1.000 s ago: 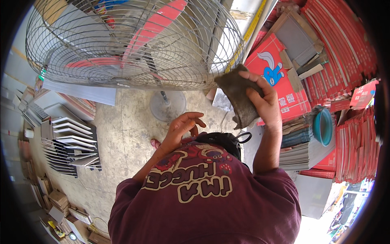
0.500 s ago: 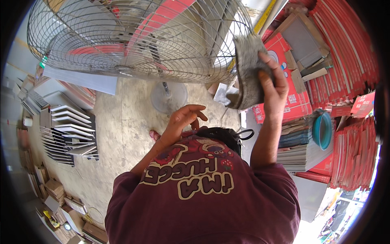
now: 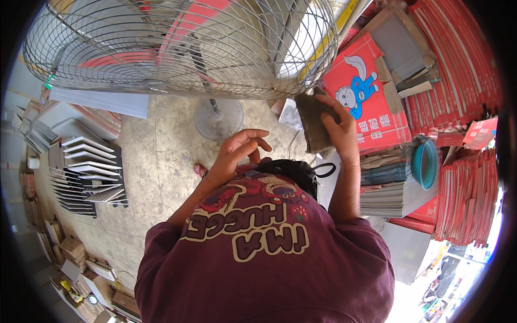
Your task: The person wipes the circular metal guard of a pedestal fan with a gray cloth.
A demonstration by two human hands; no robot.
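Observation:
My right hand point(image 3: 342, 128) grips a folded, dirty grey-brown rag point(image 3: 311, 123), thumb on the near face and fingers round its upper edge. The rag hangs just below the right end of a large fan's wire grille point(image 3: 156, 85), close to it; whether they touch I cannot tell. Behind the wires are red blades point(image 3: 186, 27). My left hand point(image 3: 234, 153) is raised in front of my chest, fingers loosely bent and apart, with nothing in it. A small black bag point(image 3: 293, 175) with a loop handle lies against my front.
The fan's round base point(image 3: 218, 121) stands on the concrete floor. On the left is a rack of tile samples point(image 3: 91, 167). Stacks of red cartons point(image 3: 458, 64) line the right side, with a teal basin point(image 3: 425, 164) on a pile. Boxes point(image 3: 72, 247) sit at lower left.
My right hand has brought the rag down and left, away from the grille's right side, and turned it to a darker face. My left hand stays nearly still.

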